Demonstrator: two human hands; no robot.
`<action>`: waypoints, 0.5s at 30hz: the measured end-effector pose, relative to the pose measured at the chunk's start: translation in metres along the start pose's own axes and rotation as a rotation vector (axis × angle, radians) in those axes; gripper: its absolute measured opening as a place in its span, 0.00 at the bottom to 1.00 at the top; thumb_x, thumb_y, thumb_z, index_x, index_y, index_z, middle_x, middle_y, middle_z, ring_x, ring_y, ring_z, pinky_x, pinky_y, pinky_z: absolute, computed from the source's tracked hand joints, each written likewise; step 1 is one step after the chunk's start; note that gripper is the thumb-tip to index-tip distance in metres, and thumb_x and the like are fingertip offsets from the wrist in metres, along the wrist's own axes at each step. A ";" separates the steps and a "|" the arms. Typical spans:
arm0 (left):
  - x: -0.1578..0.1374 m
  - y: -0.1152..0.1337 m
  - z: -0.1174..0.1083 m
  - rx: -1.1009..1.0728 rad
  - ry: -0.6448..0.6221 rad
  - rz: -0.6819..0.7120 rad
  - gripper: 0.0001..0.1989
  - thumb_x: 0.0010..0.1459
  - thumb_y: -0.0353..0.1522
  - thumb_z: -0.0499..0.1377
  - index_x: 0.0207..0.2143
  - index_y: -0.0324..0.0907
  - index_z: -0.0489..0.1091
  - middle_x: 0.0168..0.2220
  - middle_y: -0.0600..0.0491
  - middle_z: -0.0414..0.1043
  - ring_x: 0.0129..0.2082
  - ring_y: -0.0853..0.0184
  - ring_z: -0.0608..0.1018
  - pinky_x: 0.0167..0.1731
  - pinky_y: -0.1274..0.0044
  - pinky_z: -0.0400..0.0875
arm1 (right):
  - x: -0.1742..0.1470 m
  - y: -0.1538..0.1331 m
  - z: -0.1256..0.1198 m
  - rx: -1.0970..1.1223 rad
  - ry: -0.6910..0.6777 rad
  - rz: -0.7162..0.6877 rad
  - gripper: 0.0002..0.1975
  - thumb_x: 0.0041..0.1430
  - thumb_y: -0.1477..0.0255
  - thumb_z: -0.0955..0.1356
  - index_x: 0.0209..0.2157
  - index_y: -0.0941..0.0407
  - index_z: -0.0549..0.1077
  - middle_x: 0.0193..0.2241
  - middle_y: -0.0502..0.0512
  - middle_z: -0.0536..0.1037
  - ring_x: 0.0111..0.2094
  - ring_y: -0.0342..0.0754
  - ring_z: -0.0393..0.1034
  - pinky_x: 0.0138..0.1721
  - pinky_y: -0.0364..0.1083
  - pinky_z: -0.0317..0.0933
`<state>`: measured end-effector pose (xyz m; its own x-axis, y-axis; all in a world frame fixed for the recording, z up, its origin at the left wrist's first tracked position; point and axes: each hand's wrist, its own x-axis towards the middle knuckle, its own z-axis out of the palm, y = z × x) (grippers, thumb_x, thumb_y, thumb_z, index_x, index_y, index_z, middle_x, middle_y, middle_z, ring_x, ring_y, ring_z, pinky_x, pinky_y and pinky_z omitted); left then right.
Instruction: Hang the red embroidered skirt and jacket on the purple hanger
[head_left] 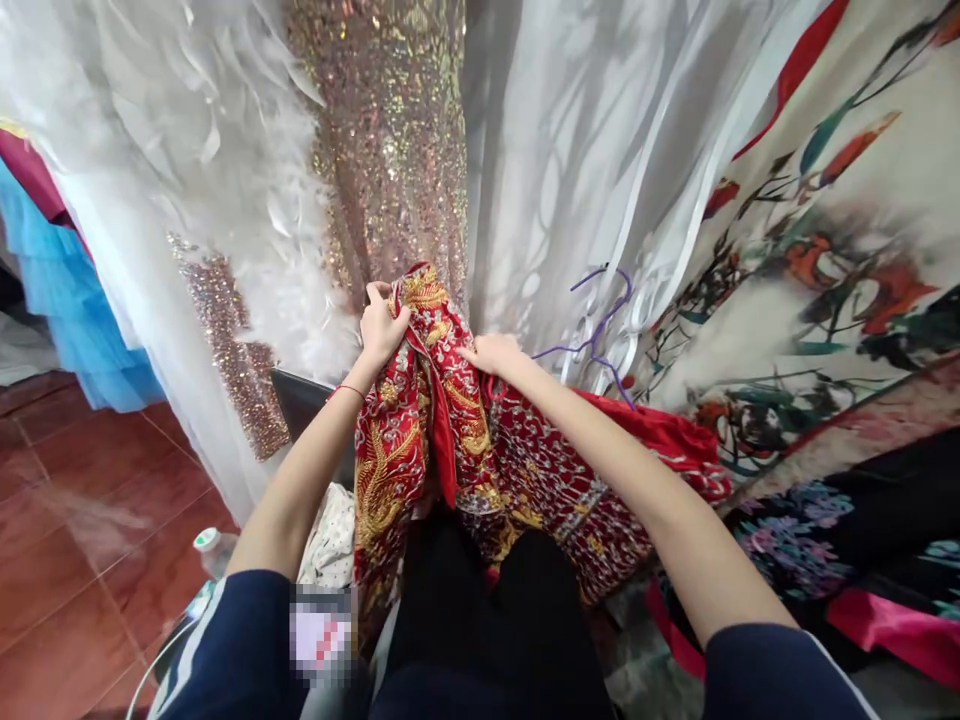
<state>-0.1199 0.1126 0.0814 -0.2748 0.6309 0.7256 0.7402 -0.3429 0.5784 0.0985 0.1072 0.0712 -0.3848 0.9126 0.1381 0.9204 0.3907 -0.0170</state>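
Gripping the red embroidered garment [465, 440] at its far top edge: left hand [381, 325] clenched on it, right hand [491, 352] pinching just right.

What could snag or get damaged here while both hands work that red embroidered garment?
1. The purple wire hanger sits just beyond the right hand; its hook may catch the red gold-embroidered garment.
2. The left hand grips near the sequinned gold dress; sequins might snag the embroidery.
3. The capped plastic bottle on the floor could tip.
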 end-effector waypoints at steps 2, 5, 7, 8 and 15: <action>0.007 -0.002 0.018 0.101 -0.074 -0.027 0.22 0.53 0.31 0.59 0.51 0.40 0.62 0.28 0.52 0.73 0.30 0.61 0.77 0.37 0.72 0.69 | -0.006 0.003 0.008 -0.007 -0.009 -0.009 0.38 0.68 0.47 0.54 0.54 0.67 0.71 0.47 0.76 0.79 0.49 0.62 0.76 0.48 0.53 0.62; 0.007 -0.007 0.044 0.175 -0.144 -0.034 0.24 0.54 0.33 0.58 0.53 0.39 0.62 0.31 0.49 0.75 0.32 0.58 0.78 0.37 0.70 0.69 | -0.017 0.005 0.016 -0.020 0.016 -0.019 0.39 0.69 0.48 0.51 0.55 0.68 0.68 0.47 0.77 0.79 0.50 0.62 0.76 0.49 0.53 0.62; 0.003 -0.014 0.056 0.201 -0.169 -0.060 0.25 0.53 0.34 0.58 0.54 0.39 0.63 0.31 0.48 0.75 0.32 0.56 0.79 0.37 0.70 0.69 | -0.024 0.004 0.016 -0.016 0.013 -0.036 0.36 0.71 0.52 0.49 0.52 0.66 0.72 0.47 0.76 0.79 0.50 0.62 0.76 0.48 0.53 0.63; 0.001 -0.019 0.060 0.206 -0.188 -0.079 0.25 0.53 0.35 0.58 0.54 0.39 0.64 0.30 0.49 0.74 0.31 0.56 0.78 0.37 0.70 0.69 | -0.027 0.003 0.014 -0.009 -0.002 -0.056 0.34 0.72 0.54 0.49 0.50 0.64 0.74 0.47 0.74 0.80 0.50 0.61 0.76 0.48 0.52 0.63; -0.006 -0.041 0.065 0.037 -0.260 -0.065 0.22 0.53 0.35 0.60 0.50 0.41 0.64 0.25 0.57 0.71 0.23 0.65 0.73 0.31 0.76 0.65 | -0.008 -0.016 0.004 0.097 -0.210 -0.241 0.15 0.65 0.63 0.64 0.41 0.56 0.78 0.42 0.60 0.84 0.42 0.51 0.79 0.42 0.43 0.66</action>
<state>-0.1085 0.1678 0.0290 -0.1593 0.8103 0.5639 0.7495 -0.2725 0.6033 0.0867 0.0941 0.0668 -0.6062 0.7932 -0.0577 0.7939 0.5991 -0.1045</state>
